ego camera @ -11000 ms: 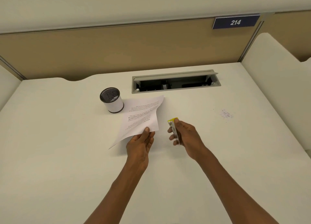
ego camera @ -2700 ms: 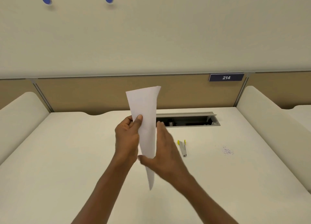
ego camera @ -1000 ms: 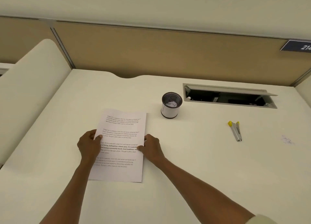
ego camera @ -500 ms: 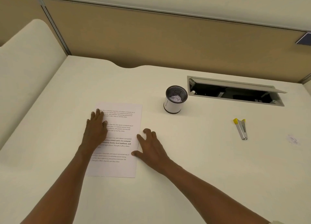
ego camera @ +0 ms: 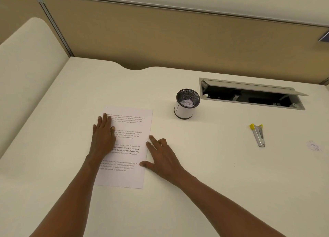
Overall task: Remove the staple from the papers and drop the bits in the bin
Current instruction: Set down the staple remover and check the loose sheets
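The printed white papers (ego camera: 130, 140) lie flat on the cream desk, left of centre. My left hand (ego camera: 104, 132) rests palm down on their left side, fingers apart. My right hand (ego camera: 161, 154) lies flat on the desk at the papers' right edge, fingertips touching the sheet, holding nothing. The small bin (ego camera: 187, 104), a black mesh cup with a white band, stands upright beyond the papers' far right corner with paper scraps inside. The metal staple remover (ego camera: 258, 134) with yellow tips lies on the desk far to the right. I cannot make out any staple.
An open cable tray (ego camera: 249, 94) is sunk into the desk behind the bin. A tan partition wall (ego camera: 160, 40) closes the back, and a cream side divider (ego camera: 26, 67) stands at the left. A faint scribble mark (ego camera: 314, 146) sits at the desk's right edge.
The papers were held up in the air, then laid flat on the desk. Both hands let go of their edges and flattened out; since half a second ago almost nothing has moved.
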